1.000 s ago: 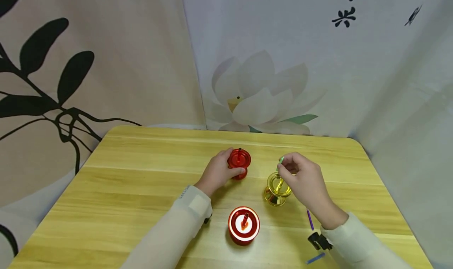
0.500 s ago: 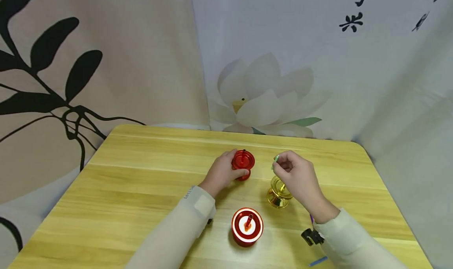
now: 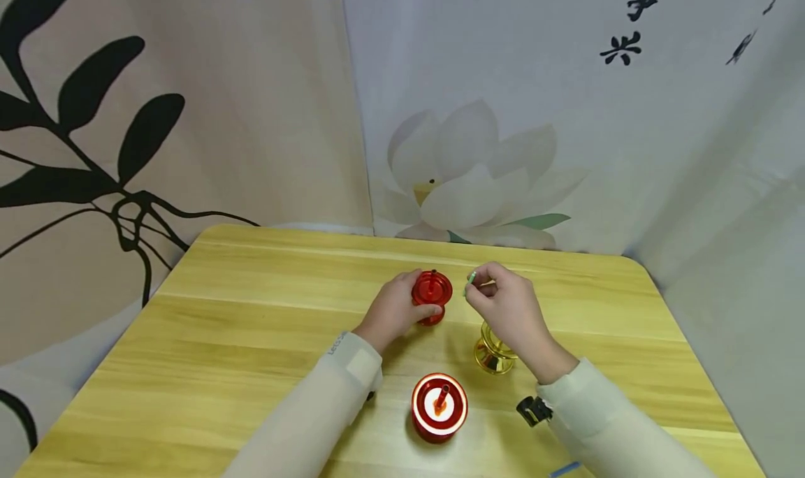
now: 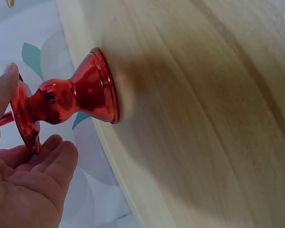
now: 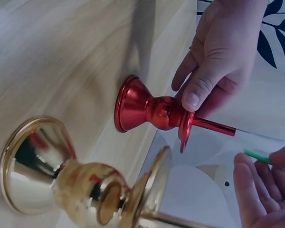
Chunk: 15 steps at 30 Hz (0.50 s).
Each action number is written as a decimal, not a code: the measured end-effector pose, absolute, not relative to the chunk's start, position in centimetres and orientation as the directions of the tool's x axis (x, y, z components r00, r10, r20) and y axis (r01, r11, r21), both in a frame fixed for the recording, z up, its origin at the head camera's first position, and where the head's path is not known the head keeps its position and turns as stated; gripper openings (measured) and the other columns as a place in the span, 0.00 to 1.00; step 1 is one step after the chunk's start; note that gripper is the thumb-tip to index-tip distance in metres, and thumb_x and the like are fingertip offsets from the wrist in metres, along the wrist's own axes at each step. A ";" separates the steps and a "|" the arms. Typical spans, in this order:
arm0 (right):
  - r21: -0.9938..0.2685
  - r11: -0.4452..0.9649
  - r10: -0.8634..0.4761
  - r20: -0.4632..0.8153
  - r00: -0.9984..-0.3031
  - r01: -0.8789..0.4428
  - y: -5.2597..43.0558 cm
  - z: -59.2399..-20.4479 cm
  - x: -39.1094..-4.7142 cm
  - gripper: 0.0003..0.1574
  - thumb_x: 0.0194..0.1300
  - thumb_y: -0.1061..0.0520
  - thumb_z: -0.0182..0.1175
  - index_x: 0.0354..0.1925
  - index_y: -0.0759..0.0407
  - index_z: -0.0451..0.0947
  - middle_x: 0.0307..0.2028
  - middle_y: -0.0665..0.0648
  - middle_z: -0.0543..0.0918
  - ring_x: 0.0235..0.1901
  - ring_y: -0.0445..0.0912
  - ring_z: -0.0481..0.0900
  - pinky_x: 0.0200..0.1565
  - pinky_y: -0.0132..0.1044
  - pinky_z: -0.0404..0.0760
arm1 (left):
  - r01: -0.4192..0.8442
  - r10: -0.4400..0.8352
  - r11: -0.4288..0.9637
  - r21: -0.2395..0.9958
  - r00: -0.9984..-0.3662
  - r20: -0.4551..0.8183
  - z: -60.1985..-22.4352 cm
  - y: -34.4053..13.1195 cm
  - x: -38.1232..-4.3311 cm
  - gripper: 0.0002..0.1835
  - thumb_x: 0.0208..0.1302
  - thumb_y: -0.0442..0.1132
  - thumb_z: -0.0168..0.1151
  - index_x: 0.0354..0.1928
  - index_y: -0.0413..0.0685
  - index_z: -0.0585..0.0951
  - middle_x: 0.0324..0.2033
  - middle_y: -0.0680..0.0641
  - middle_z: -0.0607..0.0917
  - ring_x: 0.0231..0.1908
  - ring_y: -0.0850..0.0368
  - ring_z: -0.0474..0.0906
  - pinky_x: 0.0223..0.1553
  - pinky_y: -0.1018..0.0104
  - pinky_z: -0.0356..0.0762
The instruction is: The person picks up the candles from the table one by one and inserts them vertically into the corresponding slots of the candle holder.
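My left hand (image 3: 396, 307) grips a shiny red candlestick (image 3: 432, 289) by its dish. In the left wrist view, the thumb and fingers hold opposite sides of the rim, and the flared base (image 4: 96, 88) stands upright on the table. A thin red post (image 5: 213, 126) rises from the dish. To the right, my right hand (image 3: 506, 307) pinches a thin light-green stick (image 5: 261, 156) between thumb and fingers. The stick is apart from the post. A gold candlestick (image 3: 492, 356) stands below the right hand, which partly covers its dish.
Nearer me stands another red holder (image 3: 439, 408) with a bright white ring and a central post. A blue stick (image 3: 564, 469) lies at the front, by the right sleeve. The wooden table (image 3: 264, 310) ends at a printed cloth backdrop (image 3: 270, 100).
My right hand has moved left with the green stick, from above the gold candlestick towards the red one. The left hand keeps its grip on the red candlestick.
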State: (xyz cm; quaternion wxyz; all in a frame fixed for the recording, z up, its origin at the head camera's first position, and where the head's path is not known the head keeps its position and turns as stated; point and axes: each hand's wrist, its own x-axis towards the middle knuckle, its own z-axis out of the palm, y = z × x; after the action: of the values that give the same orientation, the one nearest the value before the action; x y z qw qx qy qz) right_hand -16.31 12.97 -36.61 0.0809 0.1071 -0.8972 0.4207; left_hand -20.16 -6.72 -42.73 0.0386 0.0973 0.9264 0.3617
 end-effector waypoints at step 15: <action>-0.704 0.663 -0.141 0.217 -0.966 -0.254 10.6 -36.7 -18.3 0.05 0.64 0.60 0.61 0.39 0.57 0.80 0.36 0.54 0.86 0.38 0.49 0.88 0.32 0.40 0.84 | 0.175 0.221 0.698 0.695 -0.975 0.023 -43.1 -6.8 -19.9 0.44 0.61 0.48 0.74 0.72 0.35 0.66 0.63 0.37 0.76 0.61 0.43 0.75 0.64 0.51 0.73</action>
State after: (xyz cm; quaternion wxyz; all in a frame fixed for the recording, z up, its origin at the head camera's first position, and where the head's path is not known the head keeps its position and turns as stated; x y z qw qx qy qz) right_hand -18.31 10.62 -36.70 0.0719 0.1086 -0.9089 0.3961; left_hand -19.94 -6.85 -43.09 0.0310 0.1073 0.9209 0.3736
